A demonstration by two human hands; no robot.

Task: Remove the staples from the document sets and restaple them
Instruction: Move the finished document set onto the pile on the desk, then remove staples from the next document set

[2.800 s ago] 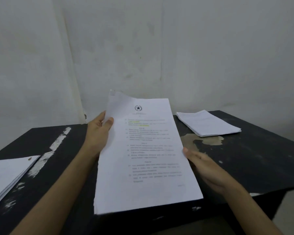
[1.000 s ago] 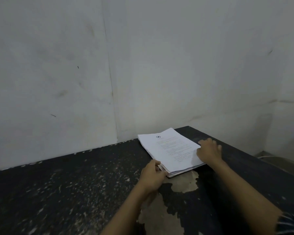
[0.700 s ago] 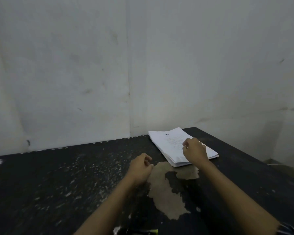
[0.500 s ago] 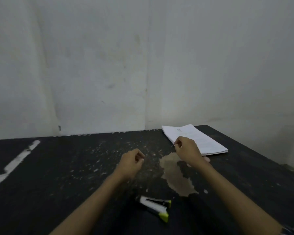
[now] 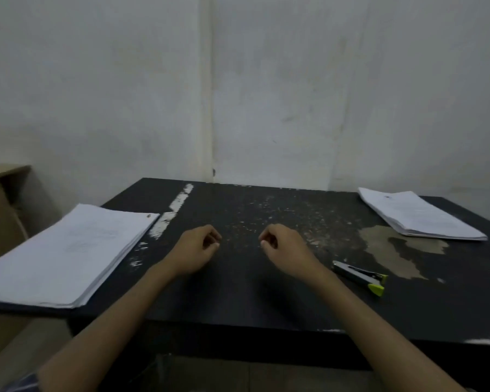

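While the left hand (image 5: 197, 251) and right hand (image 5: 285, 248) hover loosely curled and empty, a careless sweep could knock the four-o'clock stapler (image 5: 359, 277) off the table (image 5: 238, 292).

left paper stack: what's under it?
The left paper stack lies flat on the black table, at its left side. A dark strip of tabletop shows below the stack's near edge. The surface beneath the sheets is covered. Nothing pokes out from under them.

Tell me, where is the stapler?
In the head view, the stapler lies on the table, right side, beside the right hand, nearer than the right paper stack.
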